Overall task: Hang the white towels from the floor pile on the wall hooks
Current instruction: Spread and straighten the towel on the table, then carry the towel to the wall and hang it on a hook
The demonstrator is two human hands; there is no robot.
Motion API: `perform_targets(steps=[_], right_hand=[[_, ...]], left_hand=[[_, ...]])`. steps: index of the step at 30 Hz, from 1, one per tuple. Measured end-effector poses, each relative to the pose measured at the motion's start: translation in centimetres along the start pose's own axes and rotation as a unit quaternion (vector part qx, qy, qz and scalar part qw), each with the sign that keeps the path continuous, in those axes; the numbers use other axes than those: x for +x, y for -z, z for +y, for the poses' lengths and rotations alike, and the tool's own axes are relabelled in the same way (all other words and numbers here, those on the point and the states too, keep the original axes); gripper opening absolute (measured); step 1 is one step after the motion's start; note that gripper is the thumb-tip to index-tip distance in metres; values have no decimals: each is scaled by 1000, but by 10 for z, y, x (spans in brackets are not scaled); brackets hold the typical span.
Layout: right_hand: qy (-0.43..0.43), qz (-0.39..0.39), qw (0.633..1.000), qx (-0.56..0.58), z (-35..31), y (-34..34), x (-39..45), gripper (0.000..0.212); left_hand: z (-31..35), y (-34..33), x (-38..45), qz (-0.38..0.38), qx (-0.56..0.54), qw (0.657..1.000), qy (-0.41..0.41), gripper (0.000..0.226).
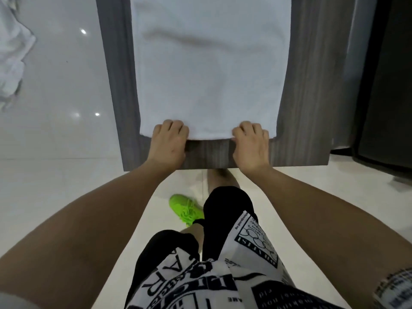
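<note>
Here both hands are at the bottom edge of a white towel point(209, 70) that hangs flat against a grey wood-grain panel point(312, 97). The left hand point(168, 143) has its fingers curled over the hem near the towel's left corner, knuckles up, pinching the cloth. The right hand point(250, 146) does the same near the right corner, thumb tucked under the edge. The two hands are apart, with a stretch of free hem between them, and both forearms reach forward from the bottom of the view.

The towel runs up out of the top of the view, so what it hangs from cannot be seen. A soft crease crosses it about a third of the way down. Its lower edge stops short of the panel's bottom, leaving a strip of bare wood grain below the hands.

To the left of the panel is a glossy pale wall point(62, 74) with small light reflections, and at the far left edge is a crumpled mass of white cloth point(12, 52), probably another towel, though it is cut off by the frame. To the right of the panel is a dark opening point(388, 85).

Below, the floor point(44, 186) is pale tile. The person wears black shorts point(225, 210), a black-and-white printed shirt point(252, 253) and a bright green shoe point(185, 208).
</note>
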State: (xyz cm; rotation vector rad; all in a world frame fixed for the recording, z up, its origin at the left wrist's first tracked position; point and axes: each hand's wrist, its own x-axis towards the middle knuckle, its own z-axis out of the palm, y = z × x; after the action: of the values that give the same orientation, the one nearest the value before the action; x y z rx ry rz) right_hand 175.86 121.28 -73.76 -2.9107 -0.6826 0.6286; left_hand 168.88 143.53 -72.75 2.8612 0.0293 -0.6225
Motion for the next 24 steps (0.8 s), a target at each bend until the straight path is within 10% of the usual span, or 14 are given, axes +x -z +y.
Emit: perform_targets(steps=[10, 24], right_hand=[[-44, -5, 999, -11, -57, 93, -102, 28], [145, 247, 955, 75, -279, 402, -169, 8]], left_hand=[[28, 89, -115, 14, -23, 998, 60, 22], [-54, 382, -337, 433, -34, 881, 185, 14]])
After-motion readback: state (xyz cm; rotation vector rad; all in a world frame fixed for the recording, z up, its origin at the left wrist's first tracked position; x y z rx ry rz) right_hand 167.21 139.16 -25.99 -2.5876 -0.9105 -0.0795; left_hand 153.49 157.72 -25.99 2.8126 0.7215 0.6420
